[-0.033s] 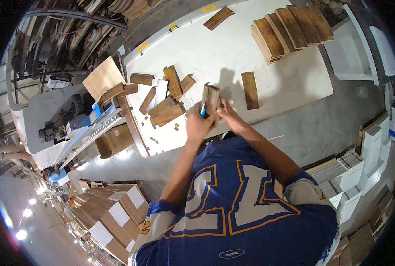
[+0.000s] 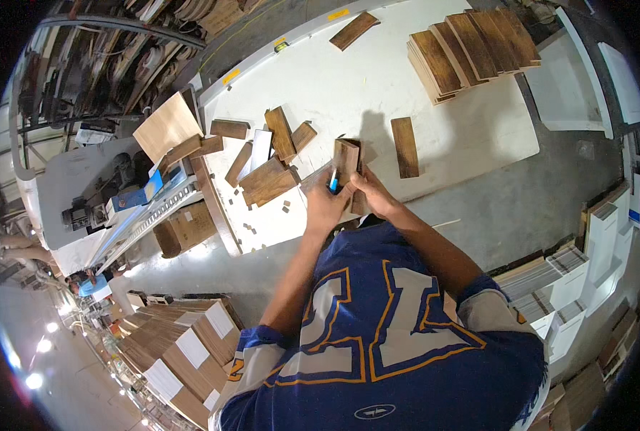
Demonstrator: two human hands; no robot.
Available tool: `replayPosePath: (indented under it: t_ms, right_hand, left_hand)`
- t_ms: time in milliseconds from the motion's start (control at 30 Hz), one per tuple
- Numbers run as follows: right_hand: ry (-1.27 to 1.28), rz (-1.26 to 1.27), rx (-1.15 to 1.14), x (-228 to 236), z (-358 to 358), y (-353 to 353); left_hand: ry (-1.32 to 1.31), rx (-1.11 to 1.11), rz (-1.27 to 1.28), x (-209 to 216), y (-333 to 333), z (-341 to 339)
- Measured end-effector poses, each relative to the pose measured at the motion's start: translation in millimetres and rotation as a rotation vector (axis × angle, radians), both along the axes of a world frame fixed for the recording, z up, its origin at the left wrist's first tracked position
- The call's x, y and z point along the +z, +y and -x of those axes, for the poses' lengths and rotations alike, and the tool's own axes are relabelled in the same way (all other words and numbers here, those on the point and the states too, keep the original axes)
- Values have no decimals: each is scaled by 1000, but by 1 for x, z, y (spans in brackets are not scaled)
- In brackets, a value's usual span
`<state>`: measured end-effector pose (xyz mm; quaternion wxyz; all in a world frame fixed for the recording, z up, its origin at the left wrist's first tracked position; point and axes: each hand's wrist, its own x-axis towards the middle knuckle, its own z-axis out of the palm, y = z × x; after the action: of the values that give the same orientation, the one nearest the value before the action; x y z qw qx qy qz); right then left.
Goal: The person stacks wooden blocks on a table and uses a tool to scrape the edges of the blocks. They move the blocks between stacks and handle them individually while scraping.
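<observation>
Close to my body, both hands hold a short brown wood piece [image 2: 345,158] above the near edge of the white table [image 2: 320,79]. It has a folded, angled edge at its top end. My left hand [image 2: 323,208] is closed round its left side. In the same hand sits a slim blue-handled tool [image 2: 333,182] with a light tip; its exact kind is too small to tell. My right hand [image 2: 376,194] grips the piece's lower right side, thumb pressed on it. To the right lies a flat dark wood board [image 2: 405,147].
Brown wood pieces [image 2: 269,181] and small dark chips lie scattered on the table's left part. A stack of brown boards [image 2: 470,54] stands at far right. One loose board [image 2: 354,31] lies at the far edge. An open cardboard box [image 2: 187,228] is below the table's left end.
The wood piece has shifted slightly right and turned, so more of its face and angled edge shows. Both hands have moved a little with it.
</observation>
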<state>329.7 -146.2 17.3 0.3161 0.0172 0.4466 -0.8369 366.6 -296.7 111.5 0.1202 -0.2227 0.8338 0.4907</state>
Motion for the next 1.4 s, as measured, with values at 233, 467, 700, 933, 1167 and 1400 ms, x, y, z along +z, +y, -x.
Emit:
replayPosePath:
  t_ms: [233,467,700,933,1167,1400]
  right_hand:
    - [23,-60,182,37,16,-4]
    - [3,-180,187,68,18,-28]
    - [298,-245,88,70,43,-22]
    - [659,-432,212,93,57,0]
    - [778,-537,250,112,62,10]
    - [945,-759,234,123,58,12]
  left_hand:
    - [54,53,145,39,0,-11]
    - [164,86,328,53,-4,-20]
    - [298,96,72,93,-56,-36]
    - [255,-145,116,123,-55,-23]
    - [169,-132,-23,133,-53,-25]
    - [121,-121,-117,131,-58,-29]
